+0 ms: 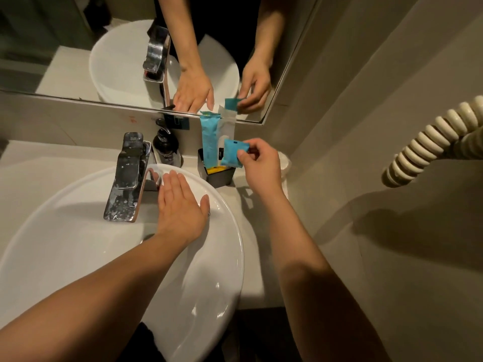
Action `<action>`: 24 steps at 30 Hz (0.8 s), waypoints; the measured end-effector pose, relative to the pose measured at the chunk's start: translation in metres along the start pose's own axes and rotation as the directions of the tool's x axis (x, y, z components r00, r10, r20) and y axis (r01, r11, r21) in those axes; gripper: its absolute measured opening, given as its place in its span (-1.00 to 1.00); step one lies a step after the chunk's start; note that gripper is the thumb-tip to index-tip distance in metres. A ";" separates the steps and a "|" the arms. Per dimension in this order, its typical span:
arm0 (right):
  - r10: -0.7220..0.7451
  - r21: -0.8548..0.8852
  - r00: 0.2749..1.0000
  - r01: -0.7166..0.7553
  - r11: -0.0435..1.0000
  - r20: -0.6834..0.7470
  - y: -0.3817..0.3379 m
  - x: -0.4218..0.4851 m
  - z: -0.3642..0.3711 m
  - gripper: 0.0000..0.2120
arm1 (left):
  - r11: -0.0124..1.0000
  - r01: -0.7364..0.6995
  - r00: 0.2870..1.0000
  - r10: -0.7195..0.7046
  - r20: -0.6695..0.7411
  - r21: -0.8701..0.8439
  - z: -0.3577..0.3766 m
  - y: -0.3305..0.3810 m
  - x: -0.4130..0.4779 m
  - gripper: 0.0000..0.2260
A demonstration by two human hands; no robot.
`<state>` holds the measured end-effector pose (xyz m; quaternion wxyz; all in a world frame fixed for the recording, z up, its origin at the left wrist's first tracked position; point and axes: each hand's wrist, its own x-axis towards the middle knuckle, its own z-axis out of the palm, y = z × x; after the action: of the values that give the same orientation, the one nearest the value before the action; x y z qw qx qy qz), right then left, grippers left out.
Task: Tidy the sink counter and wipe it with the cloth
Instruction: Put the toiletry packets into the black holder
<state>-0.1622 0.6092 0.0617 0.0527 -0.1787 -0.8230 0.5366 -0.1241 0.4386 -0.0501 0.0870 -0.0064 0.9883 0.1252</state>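
My right hand (258,165) pinches a small blue packet (231,152) and holds it at the top of a black holder box (222,176) on the counter's back right. A tall blue packet (210,139) and a clear white packet (226,129) stand upright in that box, with something yellow inside. My left hand (180,205) lies flat and open, fingers spread, over the back of the white round basin (230,257), just right of the chrome tap (128,176). No cloth is in view.
A dark pump bottle (166,145) stands behind the tap against the wall. A mirror (78,61) runs along the back wall and reflects both hands. The beige counter (39,163) surrounds the basin. A coiled cream hose (428,142) hangs at the right wall.
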 end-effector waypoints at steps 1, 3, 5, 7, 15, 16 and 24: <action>-0.020 -0.012 1.000 0.020 1.000 0.010 -0.004 0.007 0.006 -0.90 | 1.000 -0.002 1.000 0.002 -0.003 0.001 0.001 -0.001 0.000 -0.24; -0.049 -0.030 0.998 0.050 0.998 0.043 -0.006 0.019 0.017 -0.89 | 1.000 -0.008 1.000 0.008 -0.016 0.003 0.002 -0.002 0.001 -0.24; -0.044 -0.067 0.994 0.051 0.996 0.101 -0.002 0.026 0.025 -0.87 | 1.000 -0.014 1.000 0.014 -0.020 0.007 0.003 -0.002 0.001 -0.24; -0.046 -0.142 0.986 0.069 0.987 0.158 0.005 0.030 0.031 -0.83 | 1.000 -0.015 1.000 0.015 -0.027 0.007 0.003 -0.002 0.000 -0.24; 0.003 -0.423 0.961 0.119 0.898 0.278 0.022 0.035 0.033 -0.88 | 1.000 -0.010 0.999 0.010 -0.031 -0.003 0.001 0.000 0.000 -0.24; 0.003 -0.431 0.962 0.120 0.894 0.273 0.022 0.034 0.034 -0.88 | 1.000 -0.008 0.999 0.008 -0.032 -0.005 0.001 0.000 0.000 -0.24; -0.028 -0.316 0.994 0.061 0.947 0.109 0.026 0.025 0.033 -0.83 | 1.000 -0.009 1.000 0.008 -0.022 -0.012 0.003 -0.002 0.001 -0.24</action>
<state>-0.1881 0.5987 0.0219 -0.0071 -0.1383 -0.9043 0.4037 -0.1245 0.4376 -0.0532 0.0756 -0.0042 0.9884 0.1316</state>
